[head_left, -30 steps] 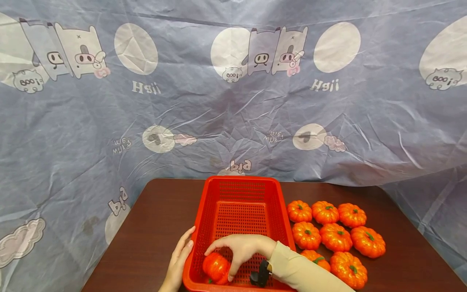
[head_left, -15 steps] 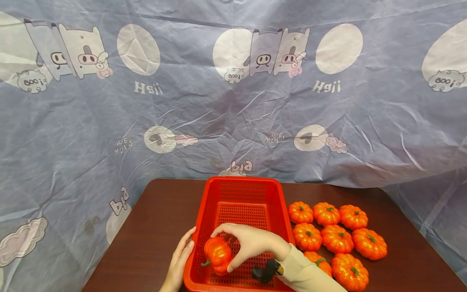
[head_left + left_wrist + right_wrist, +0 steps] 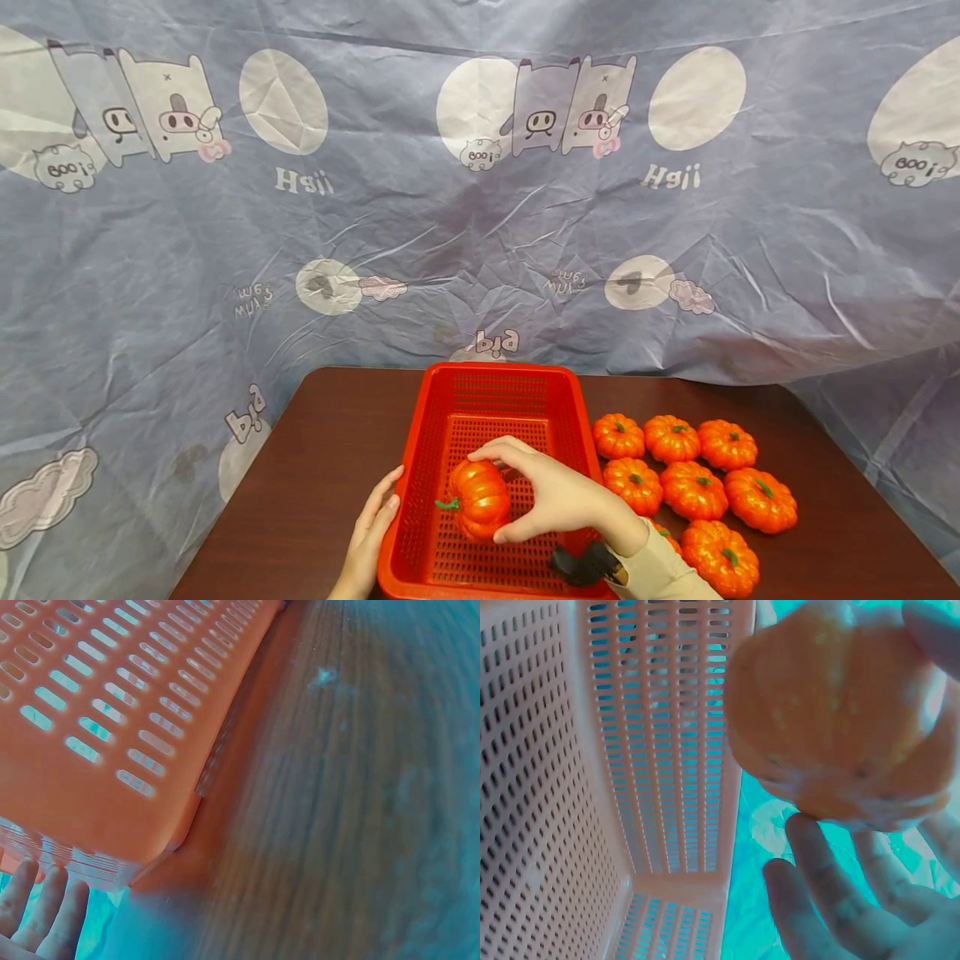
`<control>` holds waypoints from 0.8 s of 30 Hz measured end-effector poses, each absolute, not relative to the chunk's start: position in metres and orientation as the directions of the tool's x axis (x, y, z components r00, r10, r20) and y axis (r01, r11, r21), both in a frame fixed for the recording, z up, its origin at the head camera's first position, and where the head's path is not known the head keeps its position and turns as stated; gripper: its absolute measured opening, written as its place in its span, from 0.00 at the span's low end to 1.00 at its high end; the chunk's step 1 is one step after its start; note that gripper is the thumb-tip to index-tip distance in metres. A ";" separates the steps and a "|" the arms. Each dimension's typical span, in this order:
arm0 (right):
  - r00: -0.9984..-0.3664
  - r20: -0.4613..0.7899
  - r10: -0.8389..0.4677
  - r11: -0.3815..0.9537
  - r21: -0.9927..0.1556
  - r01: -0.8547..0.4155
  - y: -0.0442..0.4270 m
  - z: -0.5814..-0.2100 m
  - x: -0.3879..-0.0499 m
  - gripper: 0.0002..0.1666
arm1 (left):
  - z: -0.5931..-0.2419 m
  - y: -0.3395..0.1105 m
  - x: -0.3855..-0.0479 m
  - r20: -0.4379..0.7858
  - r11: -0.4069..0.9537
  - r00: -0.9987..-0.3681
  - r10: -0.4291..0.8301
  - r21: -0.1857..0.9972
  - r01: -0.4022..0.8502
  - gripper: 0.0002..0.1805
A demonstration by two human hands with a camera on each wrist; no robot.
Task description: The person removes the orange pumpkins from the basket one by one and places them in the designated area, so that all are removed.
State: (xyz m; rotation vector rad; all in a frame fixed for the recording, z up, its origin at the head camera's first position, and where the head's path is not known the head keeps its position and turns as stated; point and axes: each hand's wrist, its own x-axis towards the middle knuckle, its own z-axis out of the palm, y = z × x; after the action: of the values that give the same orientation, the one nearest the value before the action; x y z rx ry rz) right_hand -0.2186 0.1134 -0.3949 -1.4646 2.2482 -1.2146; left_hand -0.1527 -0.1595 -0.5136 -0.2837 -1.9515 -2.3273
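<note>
My right hand [image 3: 558, 496] holds an orange toy pumpkin [image 3: 482, 502] between thumb and fingers, over the inside of the red basket [image 3: 576, 408]. The pumpkin lies tilted on its side, its green stem pointing left. In the right wrist view, the pumpkin [image 3: 832, 712] fills the upper right, with fingers [image 3: 840, 907] below it. My left hand [image 3: 367, 533] rests against the basket's left side, fingers extended. The left wrist view has its fingers [image 3: 49, 911] at the basket's perforated wall [image 3: 97, 787]; the palm is out of sight there.
Several more toy pumpkins [image 3: 693, 490] sit in rows on the dark wooden table [image 3: 322, 442], right of the basket. My right sleeve partly covers one of them. A grey-blue printed cloth [image 3: 480, 225] hangs behind the table.
My right hand has lifted the pumpkin from the basket's near left corner and carried it up and right, its stem turning leftward. The left hand stays at the basket's side.
</note>
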 end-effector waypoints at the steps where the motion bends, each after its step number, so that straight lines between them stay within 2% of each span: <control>1: -0.510 0.266 -0.818 0.183 -0.720 -0.669 0.116 -0.394 -0.217 0.44 | -0.514 -0.160 -0.153 0.201 -0.180 -0.978 0.052 0.965 0.189 0.24; 7: -0.617 0.332 -0.713 0.239 -0.713 -0.659 0.136 -0.390 -0.212 0.45 | -0.514 -0.160 -0.153 0.214 -0.180 -0.975 0.059 0.963 0.200 0.24; 13: -0.680 0.413 -0.606 0.229 -0.728 -0.646 0.157 -0.385 -0.208 0.47 | -0.514 -0.160 -0.153 0.213 -0.184 -0.975 0.063 0.963 0.199 0.24; 19: -0.758 0.420 -0.499 0.278 -0.751 -0.599 0.177 -0.378 -0.202 0.47 | -0.514 -0.160 -0.153 0.211 -0.189 -0.975 0.064 0.962 0.196 0.24; 24: -0.780 0.460 -0.424 0.266 -0.760 -0.593 0.195 -0.382 -0.201 0.47 | -0.514 -0.160 -0.152 0.219 -0.190 -0.974 0.066 0.961 0.203 0.24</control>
State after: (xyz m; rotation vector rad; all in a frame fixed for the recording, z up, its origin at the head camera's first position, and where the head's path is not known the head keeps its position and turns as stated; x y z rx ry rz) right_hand -0.2013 0.1951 -0.3820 -1.0658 2.6258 -1.7037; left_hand -0.1523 -0.1599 -0.5144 -0.3239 -1.9398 -2.3338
